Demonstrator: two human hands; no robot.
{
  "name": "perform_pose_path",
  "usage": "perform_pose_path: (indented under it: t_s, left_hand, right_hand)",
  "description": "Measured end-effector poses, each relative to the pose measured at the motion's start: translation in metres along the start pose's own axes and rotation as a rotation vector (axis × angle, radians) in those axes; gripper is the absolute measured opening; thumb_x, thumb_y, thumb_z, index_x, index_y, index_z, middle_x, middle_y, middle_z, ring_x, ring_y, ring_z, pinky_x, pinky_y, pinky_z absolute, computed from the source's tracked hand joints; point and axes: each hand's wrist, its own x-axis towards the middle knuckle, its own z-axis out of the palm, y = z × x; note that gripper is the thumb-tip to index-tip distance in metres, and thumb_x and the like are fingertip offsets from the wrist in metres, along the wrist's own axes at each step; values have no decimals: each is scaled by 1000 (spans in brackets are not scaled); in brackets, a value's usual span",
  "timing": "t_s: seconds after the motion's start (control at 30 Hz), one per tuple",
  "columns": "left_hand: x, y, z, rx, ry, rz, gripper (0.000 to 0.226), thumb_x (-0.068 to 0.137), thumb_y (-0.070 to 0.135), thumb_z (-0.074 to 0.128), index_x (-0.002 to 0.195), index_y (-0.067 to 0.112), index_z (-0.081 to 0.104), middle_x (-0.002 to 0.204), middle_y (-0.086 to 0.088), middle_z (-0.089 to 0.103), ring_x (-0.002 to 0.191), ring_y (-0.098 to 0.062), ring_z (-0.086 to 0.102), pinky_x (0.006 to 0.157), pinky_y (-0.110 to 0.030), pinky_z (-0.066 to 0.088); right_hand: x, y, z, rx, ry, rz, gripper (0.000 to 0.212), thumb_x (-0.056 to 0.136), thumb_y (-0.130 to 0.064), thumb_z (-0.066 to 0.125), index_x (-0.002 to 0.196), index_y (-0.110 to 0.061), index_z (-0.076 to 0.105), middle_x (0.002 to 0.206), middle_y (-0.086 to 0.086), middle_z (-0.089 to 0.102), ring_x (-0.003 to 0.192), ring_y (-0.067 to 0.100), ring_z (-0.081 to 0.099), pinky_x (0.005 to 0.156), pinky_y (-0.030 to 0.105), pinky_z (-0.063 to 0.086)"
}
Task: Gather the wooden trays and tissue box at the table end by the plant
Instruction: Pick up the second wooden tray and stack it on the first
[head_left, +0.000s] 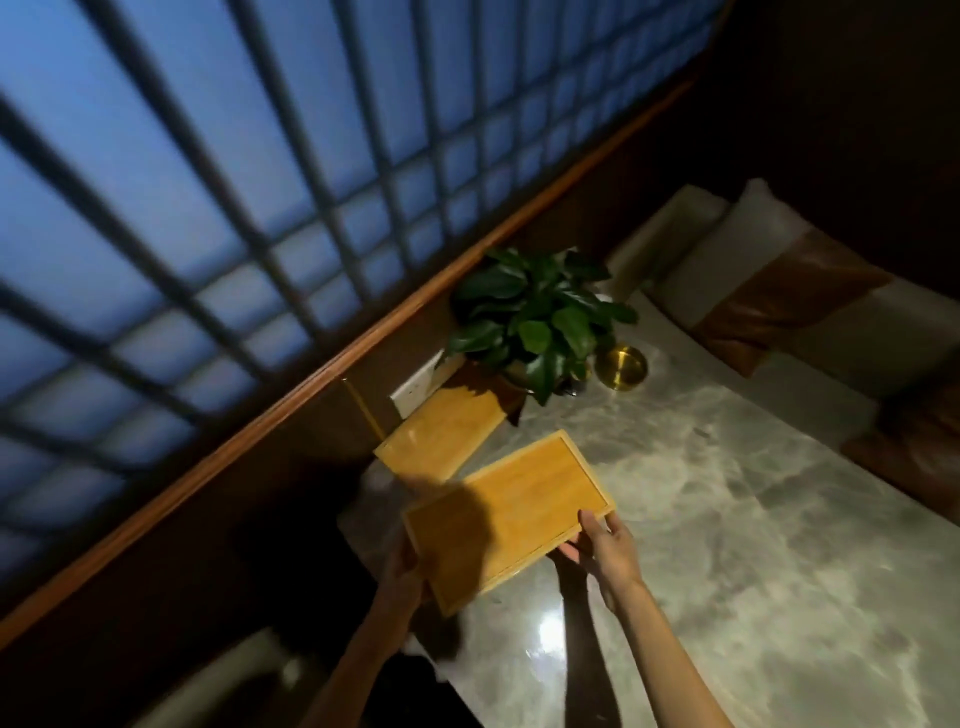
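Observation:
A flat wooden tray (519, 499) hangs just above the marble table (753, 545), held at both short ends. My left hand (408, 569) grips its near left edge in shadow. At the tray's right corner my right hand (605, 545) holds on, thumb on top. A second wooden tray (441, 434) lies on the table beyond it, against the wall and beside the green potted plant (540, 312). No tissue box shows in this view.
A small brass bowl (621, 366) stands right of the plant. A white wall socket plate (415, 392) sits behind the far tray. Cushioned bench seats (779, 296) run along the table's far side; a gridded blue window fills the upper left.

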Motion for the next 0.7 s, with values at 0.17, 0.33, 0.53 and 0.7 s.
perform_pose_path:
  t_s: [0.17, 0.33, 0.53, 0.7]
  left_hand:
    - [29, -18, -7, 239, 97, -171, 41, 96, 3, 53, 135, -2, 44, 122, -34, 60, 99, -49, 65, 80, -55, 58]
    - [50, -24, 8, 802, 37, -174, 34, 88, 29, 61, 114, 10, 68, 112, -10, 74, 97, -27, 72, 84, -33, 60]
    - [62, -40, 13, 1058, 12, -168, 32, 88, 43, 56, 104, 19, 70, 105, -2, 75, 93, -19, 71, 85, -36, 59]
    - [76, -34, 4, 1123, 71, -113, 44, 98, 49, 40, 103, 15, 68, 101, -4, 74, 92, -17, 70, 81, -31, 57]
  right_hand:
    - [48, 8, 27, -229, 153, 100, 25, 97, -1, 49, 122, 2, 56, 89, 17, 65, 77, 30, 65, 74, 49, 57]
    - [88, 17, 19, -494, 419, 120, 24, 92, -4, 51, 114, -2, 60, 97, 28, 70, 89, 43, 69, 86, 55, 58]
    - [99, 36, 16, -670, 550, 144, 53, 95, -17, 57, 145, -19, 42, 117, 24, 66, 101, 41, 67, 90, 52, 56]
    - [98, 35, 30, -694, 561, 52, 41, 93, -20, 61, 130, -9, 49, 123, 24, 63, 110, 42, 62, 96, 53, 52]
